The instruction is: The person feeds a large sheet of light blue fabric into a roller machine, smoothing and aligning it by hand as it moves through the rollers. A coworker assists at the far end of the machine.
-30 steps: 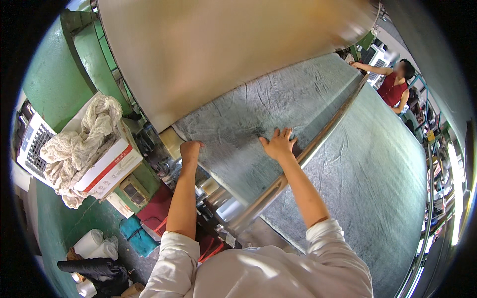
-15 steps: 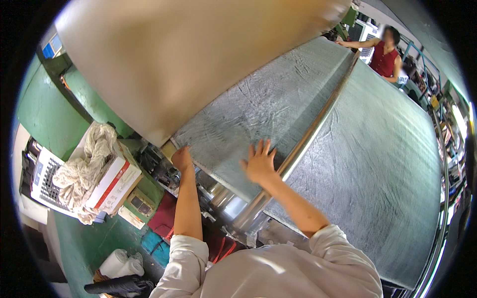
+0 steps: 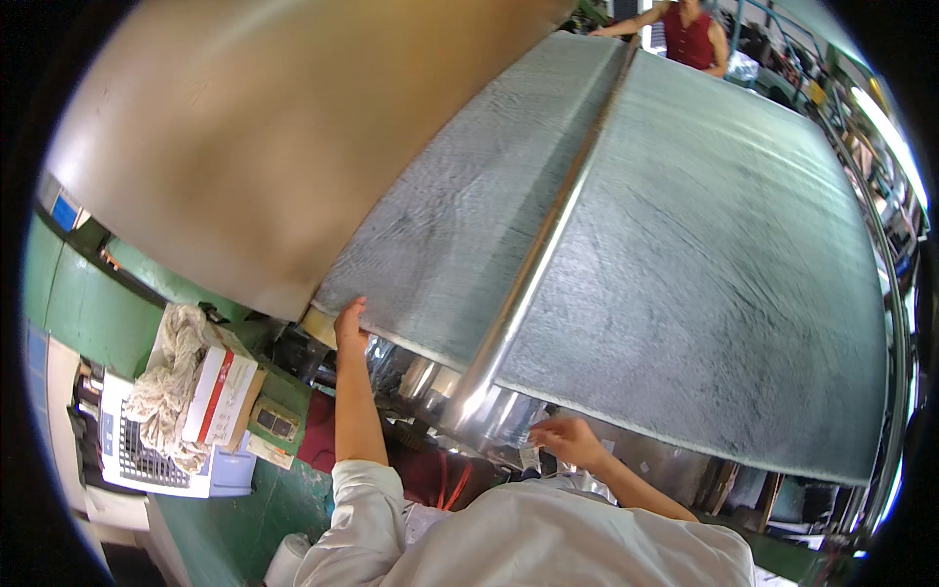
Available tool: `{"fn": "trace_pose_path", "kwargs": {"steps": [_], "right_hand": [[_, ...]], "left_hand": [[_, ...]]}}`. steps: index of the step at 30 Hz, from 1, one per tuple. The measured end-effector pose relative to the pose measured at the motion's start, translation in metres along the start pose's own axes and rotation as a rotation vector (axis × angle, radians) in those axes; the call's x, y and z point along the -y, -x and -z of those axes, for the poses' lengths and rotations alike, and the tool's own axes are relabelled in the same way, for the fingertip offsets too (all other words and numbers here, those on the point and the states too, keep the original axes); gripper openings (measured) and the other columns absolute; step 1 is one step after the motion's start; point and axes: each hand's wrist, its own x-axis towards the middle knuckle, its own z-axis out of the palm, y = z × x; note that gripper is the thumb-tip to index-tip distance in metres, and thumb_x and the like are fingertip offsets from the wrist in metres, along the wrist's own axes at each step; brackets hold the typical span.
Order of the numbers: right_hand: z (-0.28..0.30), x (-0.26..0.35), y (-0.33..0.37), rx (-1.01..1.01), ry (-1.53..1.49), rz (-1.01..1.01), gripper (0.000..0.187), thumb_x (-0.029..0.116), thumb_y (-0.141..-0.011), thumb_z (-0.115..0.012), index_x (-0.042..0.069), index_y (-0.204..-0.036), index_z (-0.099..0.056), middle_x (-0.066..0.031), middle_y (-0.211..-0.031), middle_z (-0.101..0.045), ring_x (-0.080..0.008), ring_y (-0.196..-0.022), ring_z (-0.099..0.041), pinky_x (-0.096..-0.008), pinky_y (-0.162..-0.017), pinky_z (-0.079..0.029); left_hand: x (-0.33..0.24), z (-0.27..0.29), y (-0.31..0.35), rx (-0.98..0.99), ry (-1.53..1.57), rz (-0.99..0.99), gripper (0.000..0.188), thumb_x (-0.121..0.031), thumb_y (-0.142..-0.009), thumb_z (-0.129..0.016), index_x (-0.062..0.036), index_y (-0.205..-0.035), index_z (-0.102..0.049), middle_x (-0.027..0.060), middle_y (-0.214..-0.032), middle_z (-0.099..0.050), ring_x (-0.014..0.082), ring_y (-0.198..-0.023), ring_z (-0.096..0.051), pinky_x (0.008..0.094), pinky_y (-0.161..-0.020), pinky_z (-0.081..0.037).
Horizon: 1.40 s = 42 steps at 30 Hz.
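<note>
At the near left corner of the grey-green cloth (image 3: pixel 685 274), the left hand (image 3: pixel 350 321) meets the edge, fingers close together; I cannot tell whether it pinches. From there the cloth spreads far and right, on both sides of the metal bar (image 3: pixel 551 225). Right of the bar's near end, the right hand (image 3: pixel 570 440) hangs just off the cloth's near edge, fingers loosely bent, its grip unclear.

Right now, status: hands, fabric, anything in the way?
Left hand at near edge of grey fabric; right hand off it. Fabric wrinkled. Metal bar runs across it, co-worker at far side.
</note>
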Motion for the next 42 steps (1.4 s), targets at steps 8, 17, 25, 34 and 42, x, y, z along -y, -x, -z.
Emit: {"fn": "trace_pose_path", "kwargs": {"steps": [8,17,25,34,42], "right_hand": [[0.109,-0.027,0.103,-0.969,-1.253,0.106,0.032,0.035,-0.083,-0.066,0.008,-0.098,-0.059,-0.0049,-0.095,-0.066,-0.0188,-0.085,-0.064,-0.0325,-0.074,-0.052],[0.107,-0.053,0.167,-1.271,-0.863,-0.023,0.042,0.021,-0.081,-0.070,0.013,-0.116,-0.048,-0.0027,-0.099,-0.060,-0.0159,-0.079,-0.060,-0.0296,-0.055,-0.049],[0.097,-0.067,0.159,-1.206,-0.898,0.141,0.047,0.019,-0.081,-0.070,0.014,-0.120,-0.045,-0.0023,-0.108,-0.057,-0.0160,-0.083,-0.059,-0.0299,-0.054,-0.048],[0.072,-0.069,0.164,-1.217,-0.844,0.159,0.051,0.018,-0.080,-0.071,0.009,-0.121,-0.043,-0.0071,-0.097,-0.058,-0.0159,-0.061,-0.056,-0.0296,-0.050,-0.048],[0.067,-0.075,0.171,-1.041,-0.873,0.177,0.036,0.021,-0.080,-0.072,0.009,-0.106,-0.051,-0.0034,-0.077,-0.059,-0.0159,-0.057,-0.057,-0.0288,-0.051,-0.046]], "left_hand": [[0.020,0.006,0.016,0.240,-0.161,-0.072,0.029,-0.004,-0.072,-0.053,-0.0069,-0.096,-0.069,0.0069,-0.092,-0.062,0.0174,-0.074,-0.058,0.0260,-0.064,-0.048],[0.027,0.013,-0.004,0.011,0.170,-0.100,0.023,-0.002,-0.078,-0.058,0.0029,-0.099,-0.063,0.0135,-0.101,-0.062,0.0265,-0.090,-0.061,0.0407,-0.076,-0.053],[0.005,-0.019,0.021,-0.203,0.159,-0.134,0.019,-0.006,-0.076,-0.067,0.0050,-0.090,-0.061,0.0128,-0.095,-0.064,0.0253,-0.078,-0.063,0.0397,-0.063,-0.054],[0.031,-0.031,0.031,0.309,-0.059,0.136,0.028,-0.011,-0.080,-0.060,-0.0080,-0.108,-0.061,0.0082,-0.095,-0.057,0.0259,-0.089,-0.057,0.0445,-0.071,-0.051],[0.021,-0.033,0.086,-0.015,-0.057,-0.042,0.021,0.000,-0.079,-0.054,-0.0061,-0.098,-0.059,0.0092,-0.092,-0.055,0.0228,-0.078,-0.051,0.0364,-0.056,-0.046]]}}
